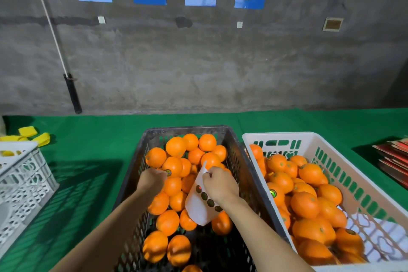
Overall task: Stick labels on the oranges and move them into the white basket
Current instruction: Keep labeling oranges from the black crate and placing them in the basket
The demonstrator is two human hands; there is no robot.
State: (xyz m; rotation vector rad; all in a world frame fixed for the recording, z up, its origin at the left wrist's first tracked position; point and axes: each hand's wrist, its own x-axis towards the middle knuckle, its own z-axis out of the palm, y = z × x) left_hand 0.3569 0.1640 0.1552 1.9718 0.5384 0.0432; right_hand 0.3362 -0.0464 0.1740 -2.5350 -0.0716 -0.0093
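A black crate in the middle holds several unlabelled oranges. My left hand presses a small dark round label onto one orange in that crate. My right hand holds a white backing sheet carrying a row of dark round labels, just above the oranges. To the right stands the white basket, partly filled with oranges, some showing labels.
Everything rests on a green-covered table. A white lattice crate sits at the left edge with yellow pieces behind it. Red flat packs lie stacked at the far right. A grey wall stands behind.
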